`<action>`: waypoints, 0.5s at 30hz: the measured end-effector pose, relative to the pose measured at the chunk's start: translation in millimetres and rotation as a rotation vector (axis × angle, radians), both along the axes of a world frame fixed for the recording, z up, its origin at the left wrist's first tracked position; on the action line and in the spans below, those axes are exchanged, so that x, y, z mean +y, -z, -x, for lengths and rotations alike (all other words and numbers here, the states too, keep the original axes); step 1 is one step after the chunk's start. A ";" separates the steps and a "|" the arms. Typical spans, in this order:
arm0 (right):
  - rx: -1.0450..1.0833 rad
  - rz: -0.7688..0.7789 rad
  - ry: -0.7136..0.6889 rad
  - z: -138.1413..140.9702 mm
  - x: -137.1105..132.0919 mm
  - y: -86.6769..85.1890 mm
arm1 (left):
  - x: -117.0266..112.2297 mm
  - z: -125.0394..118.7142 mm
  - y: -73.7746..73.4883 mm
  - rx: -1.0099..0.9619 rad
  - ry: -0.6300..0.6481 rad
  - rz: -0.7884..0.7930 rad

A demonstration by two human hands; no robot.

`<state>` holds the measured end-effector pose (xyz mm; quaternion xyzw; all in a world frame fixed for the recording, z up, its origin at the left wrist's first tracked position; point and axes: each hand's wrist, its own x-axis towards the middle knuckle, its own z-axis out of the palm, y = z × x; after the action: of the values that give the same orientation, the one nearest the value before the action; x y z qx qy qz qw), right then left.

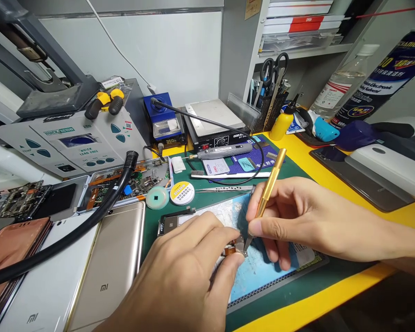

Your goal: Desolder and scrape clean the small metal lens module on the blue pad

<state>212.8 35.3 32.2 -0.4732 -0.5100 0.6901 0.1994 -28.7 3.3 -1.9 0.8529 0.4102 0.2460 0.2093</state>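
left hand [173, 281]: fingers [224, 235] pinching a small metal part [240, 246], mostly hidden, can't make it out
right hand [307, 221]: fingers [263, 226] pinching a gold-handled pick [268, 186], tip just beside the part

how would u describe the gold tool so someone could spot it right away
On the yellow bench lies a green mat with a blue printed pad on it. Above the pad, the right hand grips a slim gold-handled pick, its metal tip down at the small part pinched in the left hand. Unlike the steel tweezers lying behind it, it's gold and held upright.
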 end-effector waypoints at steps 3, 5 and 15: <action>-0.009 0.006 -0.001 0.1 0.1 0.0 | 0.2 -0.3 0.1 -0.003 0.000 0.004; -0.013 0.007 -0.003 0.4 0.6 0.1 | 0.8 -0.5 0.1 -0.001 0.003 0.011; 0.006 0.021 -0.025 1.3 0.8 -2.0 | 2.1 -1.1 0.3 -0.009 0.035 -0.011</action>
<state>211.5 36.0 34.2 -0.4669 -0.5081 0.6991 0.1874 -27.6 5.3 -2.2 0.8599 0.3929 0.2485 0.2110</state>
